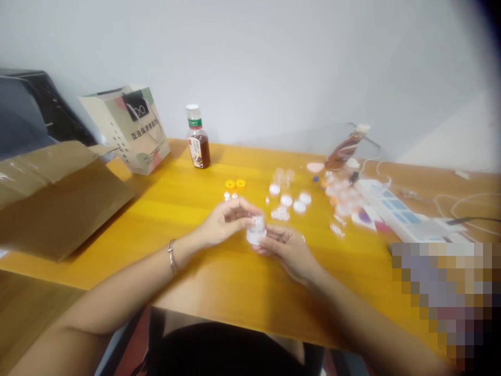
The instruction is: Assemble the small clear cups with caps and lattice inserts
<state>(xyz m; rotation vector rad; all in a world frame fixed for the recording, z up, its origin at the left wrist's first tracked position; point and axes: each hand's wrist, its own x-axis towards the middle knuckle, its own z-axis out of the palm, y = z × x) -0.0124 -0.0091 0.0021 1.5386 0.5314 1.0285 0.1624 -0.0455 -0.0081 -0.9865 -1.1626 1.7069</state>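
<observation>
While my left fingers [238, 225] pinch the white piece [254, 238], my right fingers [274, 246] close around its right, presumably steadying it.

Our left forearm [129, 284] extends from the lower left, our right forearm [352, 303] from the lower right, both angled inward. Our left hand [223, 222] is slightly higher, thumb and fingers pinched; our right hand [291, 248], just beside it, grips with bent fingers.
</observation>
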